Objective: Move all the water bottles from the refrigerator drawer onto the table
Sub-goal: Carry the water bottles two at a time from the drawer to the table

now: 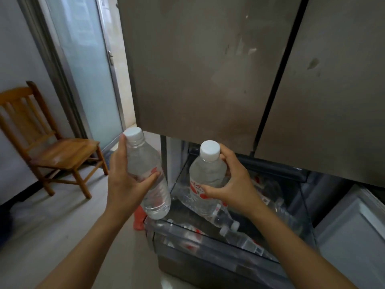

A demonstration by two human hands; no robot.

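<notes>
The left hand (pixel 125 180) grips one water bottle (pixel 149 174) upright, past the left edge of the open refrigerator drawer (pixel 208 247) and above the floor (pixel 62 215). The right hand (pixel 233 184) wraps around a second water bottle (pixel 206 176), held upright over the drawer's back left corner. More bottles (pixel 229 224) lie on their sides inside the drawer. A wooden chair (pixel 52 147) stands to the left

Refrigerator doors (pixel 208 69) hide the drawer's (pixel 208 253) rear; label print unreadable.
</notes>
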